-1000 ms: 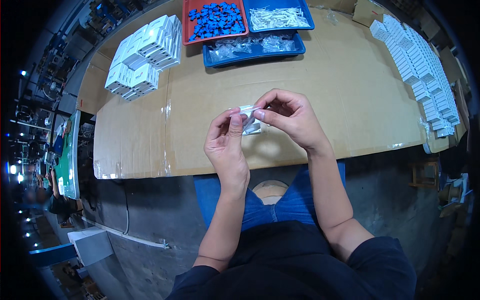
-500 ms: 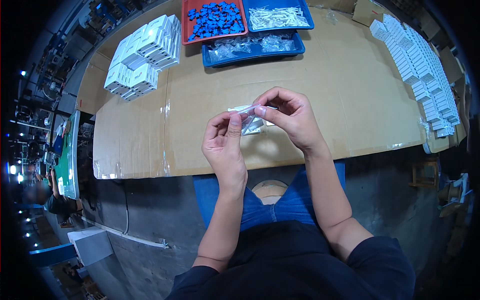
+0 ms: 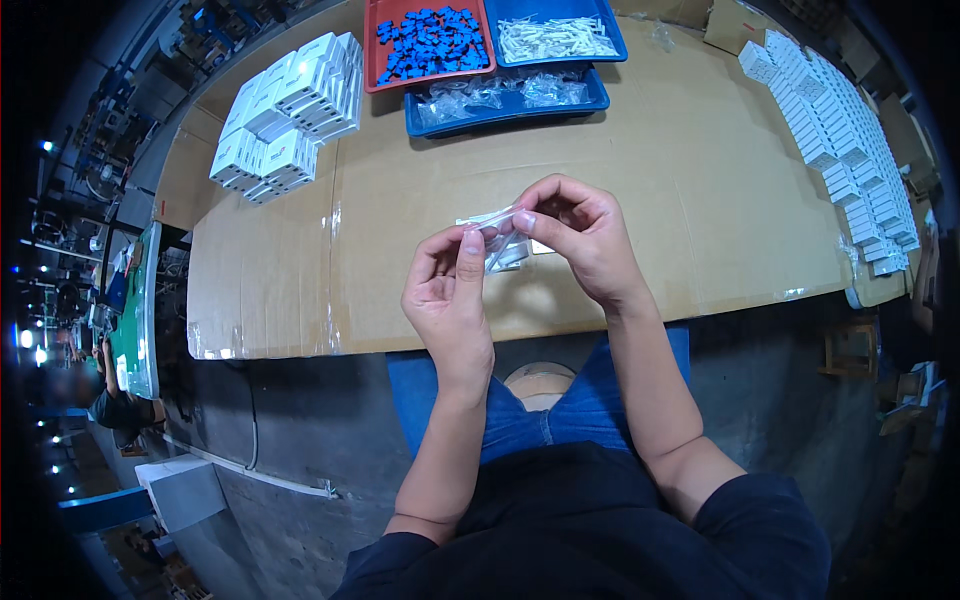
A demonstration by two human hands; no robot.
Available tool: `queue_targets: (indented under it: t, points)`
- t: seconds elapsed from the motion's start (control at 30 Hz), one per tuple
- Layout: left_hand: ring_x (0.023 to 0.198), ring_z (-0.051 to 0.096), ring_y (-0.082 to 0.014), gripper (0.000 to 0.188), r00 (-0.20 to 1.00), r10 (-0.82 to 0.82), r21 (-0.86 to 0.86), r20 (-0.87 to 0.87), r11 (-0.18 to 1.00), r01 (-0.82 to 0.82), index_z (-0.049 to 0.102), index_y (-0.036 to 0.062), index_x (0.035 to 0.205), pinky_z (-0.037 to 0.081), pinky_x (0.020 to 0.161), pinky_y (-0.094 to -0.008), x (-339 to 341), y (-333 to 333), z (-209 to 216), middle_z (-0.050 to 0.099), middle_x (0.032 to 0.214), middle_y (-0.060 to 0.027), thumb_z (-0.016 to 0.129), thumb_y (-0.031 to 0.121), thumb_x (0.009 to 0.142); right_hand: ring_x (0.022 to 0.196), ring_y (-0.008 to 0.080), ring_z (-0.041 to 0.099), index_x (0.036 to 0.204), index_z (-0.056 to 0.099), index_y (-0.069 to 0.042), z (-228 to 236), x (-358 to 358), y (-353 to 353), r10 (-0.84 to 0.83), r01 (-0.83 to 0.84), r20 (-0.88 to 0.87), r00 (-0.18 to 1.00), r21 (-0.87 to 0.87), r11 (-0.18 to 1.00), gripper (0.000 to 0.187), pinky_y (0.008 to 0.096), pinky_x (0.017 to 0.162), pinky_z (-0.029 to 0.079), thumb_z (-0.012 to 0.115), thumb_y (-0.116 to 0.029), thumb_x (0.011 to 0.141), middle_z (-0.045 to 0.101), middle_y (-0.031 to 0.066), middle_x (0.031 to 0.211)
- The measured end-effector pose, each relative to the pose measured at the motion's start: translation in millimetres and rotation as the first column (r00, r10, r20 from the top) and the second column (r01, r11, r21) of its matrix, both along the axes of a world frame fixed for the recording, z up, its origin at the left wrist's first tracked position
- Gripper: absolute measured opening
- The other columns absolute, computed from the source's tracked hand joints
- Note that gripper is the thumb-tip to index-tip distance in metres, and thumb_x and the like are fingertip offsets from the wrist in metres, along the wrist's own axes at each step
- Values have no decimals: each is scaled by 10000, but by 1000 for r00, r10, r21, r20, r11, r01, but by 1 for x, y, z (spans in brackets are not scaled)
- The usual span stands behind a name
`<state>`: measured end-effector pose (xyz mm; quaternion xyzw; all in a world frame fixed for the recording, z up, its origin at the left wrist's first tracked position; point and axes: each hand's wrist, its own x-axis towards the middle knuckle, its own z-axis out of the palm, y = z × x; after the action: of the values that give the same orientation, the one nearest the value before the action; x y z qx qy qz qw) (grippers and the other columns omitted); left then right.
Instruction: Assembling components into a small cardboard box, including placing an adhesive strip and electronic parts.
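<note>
A small clear plastic bag (image 3: pixel 497 243) is stretched between my two hands above the cardboard-covered table. My left hand (image 3: pixel 449 285) pinches its left edge between thumb and fingers. At the upper right corner, the thumb and forefinger of my right hand (image 3: pixel 583 238) are closed on the bag. Something pale and thin seems to be inside, but I cannot make out what it is. Below the bag, partly covered by it and by my fingers, a white box (image 3: pixel 510 266) lies on the table.
White boxes (image 3: pixel 290 115) are stacked at the far left, and long rows of white boxes (image 3: pixel 840 150) line the right edge. A red tray (image 3: pixel 372 70) holds blue pieces, a blue tray (image 3: pixel 620 45) white sticks. A lower blue tray (image 3: pixel 425 127) contains clear bags. Someone (image 3: pixel 115 408) works far left.
The bag has shifted slightly and spread a little between my fingers. Both hands keep their pinch and have barely moved.
</note>
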<state>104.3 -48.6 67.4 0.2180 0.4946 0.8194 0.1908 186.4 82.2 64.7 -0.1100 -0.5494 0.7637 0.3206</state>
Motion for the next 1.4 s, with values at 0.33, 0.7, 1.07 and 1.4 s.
queue_targets:
  t: [0.33,0.7,1.07,1.4]
  points:
    - [993,668,-133,159,1000,22,0,-6,1000,-22,667,-15,1113,517,925,-283,-4,-2,-3,718,1055,-95,672,124,1038,927,100,684,1067,700,40,2,1,-2,31,-31,-8,999,26,999,135,262,839,579,739,-30,959,716,62,1004]
    - [995,664,-130,164,1000,25,17,5,1000,-26,663,-13,1128,515,927,-282,-2,-1,-4,718,1065,-95,670,126,1039,981,101,656,1076,674,-3,-2,-3,-6,28,-28,-11,1000,37,999,127,269,882,530,724,-56,972,708,54,1038]
    - [988,665,-126,143,998,41,6,-45,999,-41,652,-11,1124,525,904,-274,1,-1,-3,709,1059,-90,656,109,1045,931,85,667,1068,676,22,-7,-9,-11,64,-64,-52,997,-2,998,128,253,822,571,730,-34,966,692,37,1010]
    - [1020,656,-127,156,1000,-12,44,-27,999,13,638,-4,1127,520,932,-287,-2,-1,-7,700,1087,-87,640,136,1059,937,90,666,1062,667,19,-8,-6,-9,57,-53,-71,996,58,997,116,261,815,574,720,-30,971,677,33,1014]
